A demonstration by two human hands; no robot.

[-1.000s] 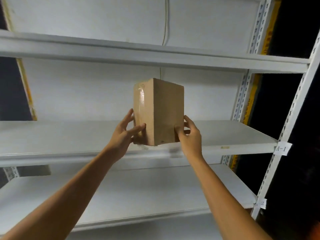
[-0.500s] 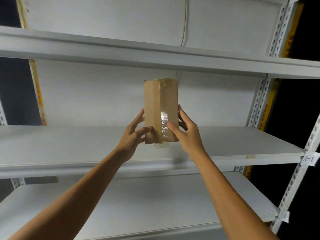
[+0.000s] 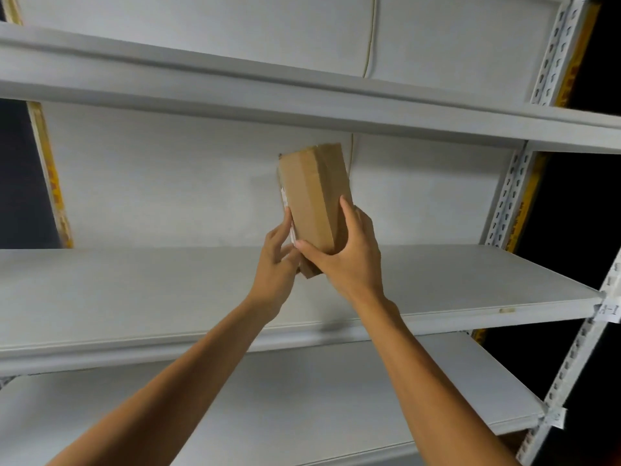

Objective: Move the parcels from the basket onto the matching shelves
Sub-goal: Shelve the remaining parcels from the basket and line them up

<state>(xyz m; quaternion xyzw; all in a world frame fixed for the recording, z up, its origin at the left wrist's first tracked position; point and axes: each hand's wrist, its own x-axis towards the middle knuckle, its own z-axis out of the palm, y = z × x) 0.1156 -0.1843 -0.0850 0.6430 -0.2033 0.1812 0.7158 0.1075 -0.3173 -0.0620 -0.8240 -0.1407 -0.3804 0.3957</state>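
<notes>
The paper tag [image 3: 609, 311] on the right upright [image 3: 573, 364] reads "A-1"; the lower tag [image 3: 556, 419] is illegible.

Storeroom: white slotted-post shelving [image 3: 302, 287] with location label [image 3: 610, 312]

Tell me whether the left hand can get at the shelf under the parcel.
Probably yes: the left hand is just above that shelf, nothing between them, but it is holding the parcel.

My left grip [image 3: 274, 267] and right grip [image 3: 346, 260] hide the bottom end of the tall brown cardboard parcel [image 3: 314, 193] and most of the white sticker [image 3: 285, 201] on its left face, and the small white paper tag [image 3: 609, 312] on the right post is too blurred to read.
</notes>
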